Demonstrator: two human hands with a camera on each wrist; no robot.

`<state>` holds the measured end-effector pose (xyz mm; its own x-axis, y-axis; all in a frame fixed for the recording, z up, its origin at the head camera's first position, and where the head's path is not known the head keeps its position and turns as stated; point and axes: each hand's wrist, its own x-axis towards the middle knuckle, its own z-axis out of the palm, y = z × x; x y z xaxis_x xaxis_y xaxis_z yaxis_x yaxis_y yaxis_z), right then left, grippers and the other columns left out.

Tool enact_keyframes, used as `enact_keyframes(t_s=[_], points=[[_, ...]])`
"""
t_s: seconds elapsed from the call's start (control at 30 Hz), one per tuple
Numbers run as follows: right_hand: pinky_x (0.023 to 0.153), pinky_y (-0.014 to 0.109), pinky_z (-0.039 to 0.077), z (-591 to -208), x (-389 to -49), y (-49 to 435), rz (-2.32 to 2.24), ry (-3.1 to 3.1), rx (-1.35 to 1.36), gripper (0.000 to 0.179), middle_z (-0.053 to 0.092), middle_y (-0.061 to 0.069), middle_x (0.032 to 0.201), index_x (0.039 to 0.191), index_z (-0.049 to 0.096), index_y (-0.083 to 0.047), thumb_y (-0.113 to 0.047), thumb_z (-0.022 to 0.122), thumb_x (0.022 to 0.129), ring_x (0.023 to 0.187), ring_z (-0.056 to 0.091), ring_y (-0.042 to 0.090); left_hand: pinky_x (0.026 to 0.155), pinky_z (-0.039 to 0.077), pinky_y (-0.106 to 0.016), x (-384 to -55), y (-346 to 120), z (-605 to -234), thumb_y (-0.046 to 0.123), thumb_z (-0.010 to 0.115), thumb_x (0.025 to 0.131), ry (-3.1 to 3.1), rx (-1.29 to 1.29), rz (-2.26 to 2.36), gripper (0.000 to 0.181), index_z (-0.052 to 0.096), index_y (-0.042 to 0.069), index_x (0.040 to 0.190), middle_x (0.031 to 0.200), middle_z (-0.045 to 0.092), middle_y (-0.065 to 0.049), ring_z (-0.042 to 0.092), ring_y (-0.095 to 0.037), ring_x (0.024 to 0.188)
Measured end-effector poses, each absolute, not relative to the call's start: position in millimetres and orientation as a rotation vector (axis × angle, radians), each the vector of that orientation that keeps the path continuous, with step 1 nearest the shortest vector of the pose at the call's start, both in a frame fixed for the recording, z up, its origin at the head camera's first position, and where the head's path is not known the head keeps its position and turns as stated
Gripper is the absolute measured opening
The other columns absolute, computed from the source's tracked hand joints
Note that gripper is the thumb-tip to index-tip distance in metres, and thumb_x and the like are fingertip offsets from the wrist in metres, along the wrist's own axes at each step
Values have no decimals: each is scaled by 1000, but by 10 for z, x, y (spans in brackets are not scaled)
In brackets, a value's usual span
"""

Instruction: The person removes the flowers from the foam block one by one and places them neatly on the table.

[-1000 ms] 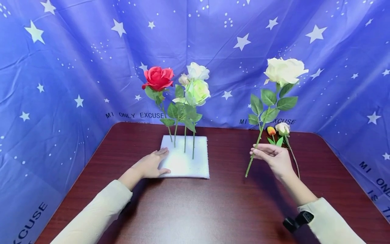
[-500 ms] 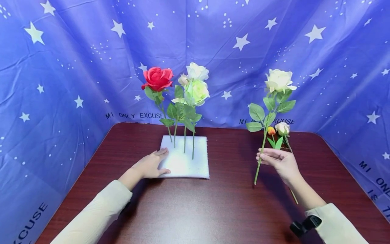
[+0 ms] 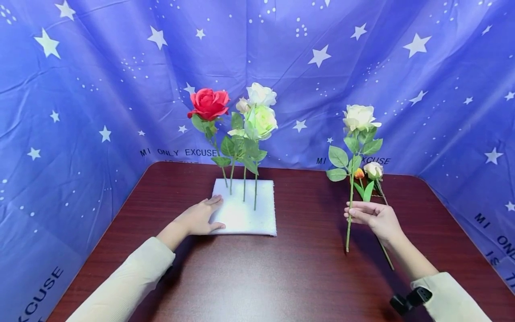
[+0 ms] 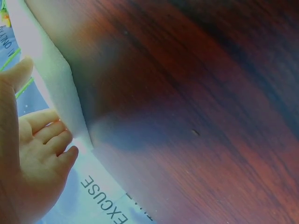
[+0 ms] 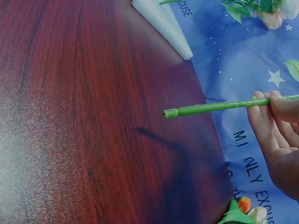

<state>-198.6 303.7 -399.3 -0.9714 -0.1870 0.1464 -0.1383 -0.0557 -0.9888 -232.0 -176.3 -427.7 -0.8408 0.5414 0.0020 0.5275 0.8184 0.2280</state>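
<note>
Between thumb and fingers, my right hand point(image 3: 376, 219) pinches the stem of a cream-white rose point(image 3: 359, 118), held upright with the bloom on top. In the right wrist view the bare lower end of the rose's stem point(image 5: 201, 109) points free above the table. My left hand point(image 3: 199, 218) rests on the left edge of a white foam block point(image 3: 241, 221), fingers and thumb spread. Standing in the foam are a red rose point(image 3: 209, 105), a white rose point(image 3: 261, 94), a pale green rose point(image 3: 261, 121) and a small cream bud point(image 3: 242, 105).
Behind my right hand lie an orange tulip point(image 3: 359, 173) and a pale cream rose point(image 3: 374, 170) with a long stem on the dark red wooden table point(image 3: 241, 277). A blue star-patterned curtain point(image 3: 297, 62) surrounds the table's back and sides.
My right hand has moved right and nearer to me with the cream-white rose, whose bloom sits lower and whose stem is more upright. The left hand and the foam have stayed put.
</note>
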Motion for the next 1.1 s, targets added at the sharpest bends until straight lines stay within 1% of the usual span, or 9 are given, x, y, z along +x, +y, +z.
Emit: enact_keyframes(t_s=[0.2,0.33,0.43,0.5,0.77,0.83,0.87,0.97,1.1], points=[[70,26,61,-4064,-2005,3078,-2217,2150,-389,31,77,-3,92,99,75,-16,9,60,88,81,75,10,117,33,-50,-2312,-1760,-4270,41,66,87,2932,855,342,77,42,-9,140,149,40,-23,37,-34,142],[70,26,61,-4099,-2006,3099,-2210,2189,-358,26,77,-1,89,102,75,-9,8,61,87,80,75,10,117,33,-50,-2323,-1761,-4285,41,66,87,2934,866,343,77,42,-9,140,149,41,-24,38,-35,142],[70,27,61,-4095,-1989,3104,-2222,2173,-350,22,77,0,90,105,72,1,8,62,87,80,75,10,117,34,-50,-2335,-1764,-4298,41,66,87,2937,872,337,77,42,-9,140,149,41,-23,38,-34,141],[70,27,61,-4078,-1976,3104,-2222,2154,-350,22,77,-1,91,106,72,2,8,62,87,82,75,10,117,34,-50,-2336,-1766,-4302,42,66,87,2939,874,331,77,42,-9,140,149,41,-23,38,-34,141],[70,26,61,-4049,-1953,3123,-2230,2140,-338,27,77,-3,93,102,75,-7,10,60,87,82,74,10,116,34,-51,-2321,-1772,-4296,42,66,87,2937,871,330,77,42,-9,140,149,40,-24,38,-35,141],[71,26,61,-4085,-1968,3164,-2210,2169,-338,26,77,-4,94,102,75,-11,7,62,87,82,74,9,116,34,-51,-2325,-1773,-4296,41,66,87,2940,875,330,77,42,-9,140,149,41,-24,38,-35,141],[71,27,61,-4139,-1996,3209,-2216,2165,-360,26,77,-3,94,103,75,-9,6,63,87,82,75,10,116,34,-51,-2327,-1773,-4296,41,66,87,2940,878,331,77,42,-9,140,149,41,-24,38,-35,141],[73,30,61,-4331,-2096,3377,-2183,2204,-355,23,77,-3,96,108,73,-6,-7,70,85,85,75,12,116,34,-50,-2330,-1774,-4297,41,66,87,2941,878,333,77,42,-9,140,149,41,-24,38,-34,141],[74,33,60,-4624,-2238,3623,-2145,2249,-278,38,77,-1,98,115,69,1,-17,75,83,87,74,15,117,34,-50,-2334,-1777,-4305,42,66,87,2939,871,337,78,42,-9,140,149,41,-24,38,-34,141]])
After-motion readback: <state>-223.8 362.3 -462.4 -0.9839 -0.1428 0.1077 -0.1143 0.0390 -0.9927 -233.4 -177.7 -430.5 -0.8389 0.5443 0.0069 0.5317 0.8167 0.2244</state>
